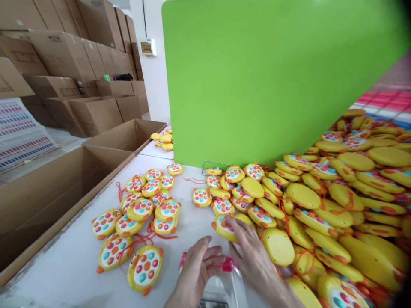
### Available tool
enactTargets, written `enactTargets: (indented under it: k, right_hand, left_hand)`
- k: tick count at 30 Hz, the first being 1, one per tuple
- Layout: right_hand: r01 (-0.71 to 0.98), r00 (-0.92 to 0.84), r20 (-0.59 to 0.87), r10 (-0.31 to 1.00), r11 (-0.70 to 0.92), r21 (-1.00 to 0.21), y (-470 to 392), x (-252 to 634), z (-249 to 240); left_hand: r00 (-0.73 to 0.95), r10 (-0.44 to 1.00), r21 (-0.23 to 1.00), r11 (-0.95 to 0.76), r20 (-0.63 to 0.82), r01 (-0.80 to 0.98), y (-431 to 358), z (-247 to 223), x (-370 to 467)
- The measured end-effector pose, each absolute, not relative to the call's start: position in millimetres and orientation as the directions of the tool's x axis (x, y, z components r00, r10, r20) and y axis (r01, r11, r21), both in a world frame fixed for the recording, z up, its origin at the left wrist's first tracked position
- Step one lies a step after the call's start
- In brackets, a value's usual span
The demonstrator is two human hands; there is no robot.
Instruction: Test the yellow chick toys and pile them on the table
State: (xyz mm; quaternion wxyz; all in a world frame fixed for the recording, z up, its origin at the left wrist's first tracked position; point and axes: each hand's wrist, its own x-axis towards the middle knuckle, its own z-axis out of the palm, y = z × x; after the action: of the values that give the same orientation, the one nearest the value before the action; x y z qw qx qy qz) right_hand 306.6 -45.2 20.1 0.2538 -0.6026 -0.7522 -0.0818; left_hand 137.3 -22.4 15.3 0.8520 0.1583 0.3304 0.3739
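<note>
My left hand (201,267) has its fingers curled at the pink-edged opening of a clear plastic bag (221,287), near the table's front edge. Just right of it, my right hand (252,248) grips a yellow turtle-shaped toy (222,227) by its right side, thumb and fingers at the rim. This toy has a white back with coloured dots, like the others around it. A large heap of the same toys (303,194) rises beside and behind my right hand. To the left lies a looser group of turtle toys (141,208), mostly dotted side up, with orange-red cords.
A tall green panel (257,77) stands across the back of the white table (183,222). Open cardboard boxes (61,192) line the table's left side. Stacked cartons (61,51) fill the back left. A small wire stand (215,162) sits at the panel's foot.
</note>
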Motion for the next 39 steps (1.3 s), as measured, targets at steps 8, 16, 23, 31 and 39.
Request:
enactTargets:
  k: [8,16,23,31,39]
  right_hand:
    - [0.861,-0.026,0.537,0.843,0.292,-0.417,-103,279,11]
    - [0.006,0.476,-0.173,0.862,-0.2,-0.98,-111,279,0]
    - [-0.026,0.396,-0.155,0.905,-0.157,-0.987,-111,263,-3]
    - [-0.039,0.339,-0.146,0.929,-0.141,-0.989,-112,258,14]
    - [-0.151,0.273,-0.228,0.935,-0.192,-0.97,-103,250,23]
  left_hand:
    - [0.51,0.783,0.658,0.597,-0.355,-0.459,-32,21,134]
    - [0.513,0.752,0.605,0.648,-0.413,-0.462,-46,18,131]
    - [0.346,0.793,0.659,0.609,-0.501,-0.441,-53,17,131]
    - [0.358,0.78,0.634,0.626,-0.514,-0.454,-59,11,127]
    - [0.445,0.76,0.582,0.649,-0.473,-0.49,-64,9,117]
